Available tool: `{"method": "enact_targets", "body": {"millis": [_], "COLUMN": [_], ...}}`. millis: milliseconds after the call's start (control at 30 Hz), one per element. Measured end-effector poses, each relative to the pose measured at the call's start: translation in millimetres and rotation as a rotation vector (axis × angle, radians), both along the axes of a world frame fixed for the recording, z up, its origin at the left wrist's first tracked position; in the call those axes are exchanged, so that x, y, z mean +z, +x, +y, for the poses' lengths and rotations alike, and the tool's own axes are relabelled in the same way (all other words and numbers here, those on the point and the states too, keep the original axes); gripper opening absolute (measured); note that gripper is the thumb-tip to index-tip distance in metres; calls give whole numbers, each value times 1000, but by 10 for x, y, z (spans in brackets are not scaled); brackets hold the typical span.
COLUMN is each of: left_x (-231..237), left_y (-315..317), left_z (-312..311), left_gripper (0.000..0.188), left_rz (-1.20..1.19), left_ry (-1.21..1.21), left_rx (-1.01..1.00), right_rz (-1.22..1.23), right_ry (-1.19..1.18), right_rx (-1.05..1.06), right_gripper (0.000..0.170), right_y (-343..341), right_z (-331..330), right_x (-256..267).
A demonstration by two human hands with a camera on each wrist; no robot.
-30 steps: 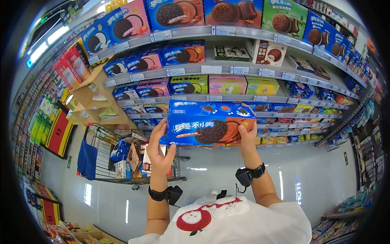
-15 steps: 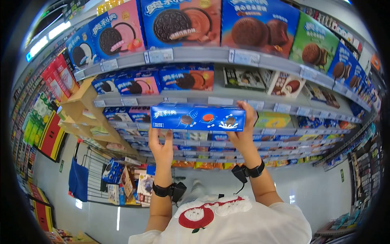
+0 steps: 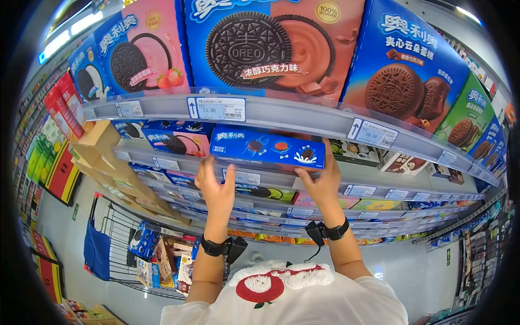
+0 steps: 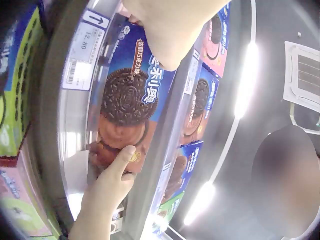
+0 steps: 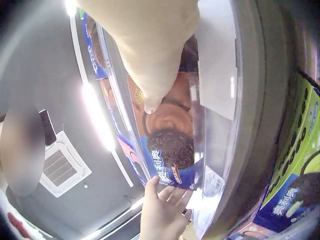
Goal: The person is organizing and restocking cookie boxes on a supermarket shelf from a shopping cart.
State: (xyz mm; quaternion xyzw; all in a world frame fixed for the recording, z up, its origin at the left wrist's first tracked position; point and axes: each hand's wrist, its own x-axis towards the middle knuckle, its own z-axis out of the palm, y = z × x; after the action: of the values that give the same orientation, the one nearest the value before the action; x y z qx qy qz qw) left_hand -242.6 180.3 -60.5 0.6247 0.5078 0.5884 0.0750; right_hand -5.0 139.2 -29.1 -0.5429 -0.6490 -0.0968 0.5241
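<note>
Both hands hold a blue Oreo cookie box (image 3: 268, 147) by its two ends, its blue long side toward the head camera. My left hand (image 3: 216, 187) grips the left end, and my right hand (image 3: 322, 181) the right end, thumb along the near face. In the left wrist view, the box front (image 4: 131, 97) shows a dark cookie and brown cream, close behind the shelf's clear front strip. The box sits at the second shelf, beside a strawberry Oreo box (image 3: 181, 143). The fingers behind the box are hidden.
Larger Oreo boxes (image 3: 249, 51) line the top shelf, whose price-tag edge (image 3: 298, 116) juts out above the hands. A wire shopping cart (image 3: 116, 216) with several packages stands lower left. Red packages (image 3: 65, 105) top a wooden stand (image 3: 97, 143) at left.
The hands have raised the box from in front of the lower shelves and moved it forward to the second shelf. Its picture face has turned away from the head camera.
</note>
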Motion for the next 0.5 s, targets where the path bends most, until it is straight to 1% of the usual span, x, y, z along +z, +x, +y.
{"method": "enact_targets", "body": {"millis": [33, 133, 233, 333, 433, 500], "left_x": [-6, 24, 7, -4, 56, 100], "left_y": [9, 75, 93, 80, 69, 45], "left_z": [43, 66, 104, 135, 113, 94], "left_gripper": [48, 50, 50, 51, 51, 51], "left_rz": [33, 229, 280, 296, 308, 312], "left_ry": [-27, 42, 69, 72, 33, 82], "left_rx": [16, 147, 195, 201, 222, 213], "right_rz": [-10, -60, -90, -109, -136, -135], "right_ry": [-21, -26, -21, 2, -62, -47], "right_rx": [-27, -83, -80, -77, -94, -80], "right_gripper": [88, 87, 85, 84, 83, 83], "right_y": [9, 43, 59, 49, 31, 40], "right_z": [23, 88, 89, 91, 78, 72], "right_x": [-14, -109, -100, -81, -54, -46]}}
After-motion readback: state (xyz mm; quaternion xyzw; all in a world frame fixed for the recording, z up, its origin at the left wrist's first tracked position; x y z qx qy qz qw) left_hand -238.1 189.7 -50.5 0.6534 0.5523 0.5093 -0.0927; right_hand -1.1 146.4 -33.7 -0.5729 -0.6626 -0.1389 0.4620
